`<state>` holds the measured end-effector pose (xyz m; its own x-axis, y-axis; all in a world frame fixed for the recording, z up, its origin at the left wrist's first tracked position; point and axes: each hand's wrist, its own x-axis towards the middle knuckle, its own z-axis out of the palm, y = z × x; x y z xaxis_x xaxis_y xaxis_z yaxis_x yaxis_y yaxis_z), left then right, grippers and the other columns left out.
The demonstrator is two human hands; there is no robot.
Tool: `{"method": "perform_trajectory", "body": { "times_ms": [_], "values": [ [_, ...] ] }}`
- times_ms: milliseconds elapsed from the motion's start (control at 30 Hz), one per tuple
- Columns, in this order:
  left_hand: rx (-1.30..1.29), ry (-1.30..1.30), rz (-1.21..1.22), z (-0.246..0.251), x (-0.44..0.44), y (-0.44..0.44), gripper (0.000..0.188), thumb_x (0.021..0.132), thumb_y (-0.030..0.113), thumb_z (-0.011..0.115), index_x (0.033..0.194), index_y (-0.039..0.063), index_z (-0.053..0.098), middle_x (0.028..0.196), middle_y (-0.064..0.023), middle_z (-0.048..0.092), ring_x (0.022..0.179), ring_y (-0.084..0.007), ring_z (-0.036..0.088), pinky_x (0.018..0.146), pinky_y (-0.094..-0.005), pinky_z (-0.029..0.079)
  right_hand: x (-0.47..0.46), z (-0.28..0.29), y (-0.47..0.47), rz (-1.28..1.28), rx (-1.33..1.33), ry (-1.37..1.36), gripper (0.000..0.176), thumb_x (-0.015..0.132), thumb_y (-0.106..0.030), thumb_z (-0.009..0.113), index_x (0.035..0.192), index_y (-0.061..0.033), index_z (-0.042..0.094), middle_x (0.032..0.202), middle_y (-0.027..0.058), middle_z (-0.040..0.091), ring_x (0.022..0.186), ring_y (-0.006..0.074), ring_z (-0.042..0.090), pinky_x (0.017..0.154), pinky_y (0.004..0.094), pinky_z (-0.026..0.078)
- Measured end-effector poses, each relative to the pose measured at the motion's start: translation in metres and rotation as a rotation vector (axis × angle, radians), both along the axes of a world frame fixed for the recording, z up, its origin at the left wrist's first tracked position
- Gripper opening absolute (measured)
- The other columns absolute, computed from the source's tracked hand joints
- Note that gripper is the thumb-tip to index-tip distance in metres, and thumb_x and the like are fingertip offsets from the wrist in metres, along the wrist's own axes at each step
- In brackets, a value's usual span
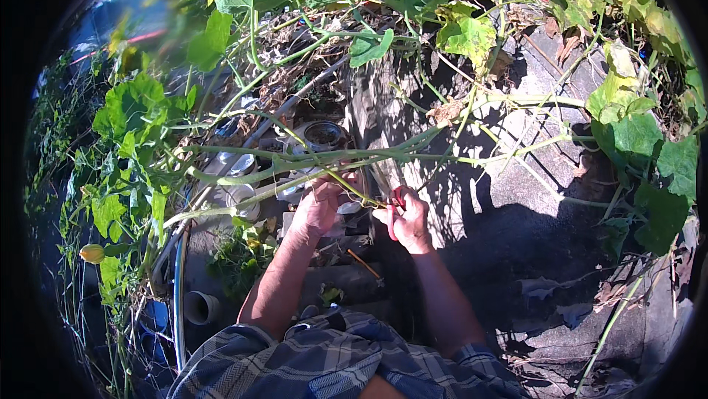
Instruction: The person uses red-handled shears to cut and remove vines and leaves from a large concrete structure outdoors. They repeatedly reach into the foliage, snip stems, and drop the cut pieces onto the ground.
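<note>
Several green vine stems [354, 154] stretch across the view in front of me. Below them, my left hand [319, 206] has its fingers closed on a thin stem [359, 195] that slants down to the right. The fingertips are partly hidden among the stems. In my right hand [412, 225] is a pair of scissors with red handles [392, 222], its blades pointing away from me. The thin stem's lower end reaches the scissors. Whether the blades are apart cannot be made out.
Glass jars [243, 202] and a round container [323, 134] stand beneath the stems. A striped hose [180, 299] runs down at left, beside a white pot [201, 308]. Broad leaves [630, 139] hang at right over a concrete slab [531, 183]. A yellow blossom [92, 253] sits far left.
</note>
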<state>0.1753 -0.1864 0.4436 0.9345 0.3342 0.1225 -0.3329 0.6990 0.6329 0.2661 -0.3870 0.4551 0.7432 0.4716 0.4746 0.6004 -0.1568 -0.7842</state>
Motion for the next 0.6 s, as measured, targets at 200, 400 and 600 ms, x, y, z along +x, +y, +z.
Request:
{"method": "perform_trajectory", "body": {
  "times_ms": [200, 400, 600],
  "values": [
    [0.211, -0.055, -0.075, -0.006, -0.019, -0.021, 0.034, 0.092, 0.011, 0.070, 0.125, 0.004, 0.063, 0.121, -0.0144, 0.070, 0.103, -0.0214, 0.068, 0.080, -0.0348, 0.058, 0.021, -0.025, 0.006, 0.013, 0.031, -0.001, 0.031, 0.066, -0.004, 0.082, 0.088, 0.0003, 0.060, 0.086, 0.0127, 0.063, 0.076, 0.0287, 0.062, 0.069, 0.0384, 0.051],
    [0.172, 0.089, 0.256, -0.035, -0.017, -0.040, 0.025, 0.106, 0.026, 0.057, 0.095, 0.005, 0.062, 0.087, -0.0069, 0.067, 0.073, -0.0148, 0.064, 0.065, -0.0308, 0.055, 0.013, -0.008, -0.006, 0.253, 0.093, 0.426, 0.031, 0.074, -0.002, 0.085, 0.094, -0.0023, 0.062, 0.088, 0.0037, 0.067, 0.080, 0.0114, 0.064, 0.070, 0.0290, 0.055],
    [0.326, 0.184, 0.398, -0.065, -0.030, -0.017, 0.033, 0.109, 0.024, 0.051, 0.087, 0.002, 0.062, 0.074, -0.0035, 0.063, 0.065, -0.0116, 0.060, 0.061, -0.0284, 0.053, -0.019, 0.070, 0.001, 0.358, 0.067, 0.330, 0.025, 0.075, -0.002, 0.084, 0.091, -0.0008, 0.065, 0.087, 0.0062, 0.069, 0.074, 0.0113, 0.064, 0.062, 0.0263, 0.052]
  ]
}}
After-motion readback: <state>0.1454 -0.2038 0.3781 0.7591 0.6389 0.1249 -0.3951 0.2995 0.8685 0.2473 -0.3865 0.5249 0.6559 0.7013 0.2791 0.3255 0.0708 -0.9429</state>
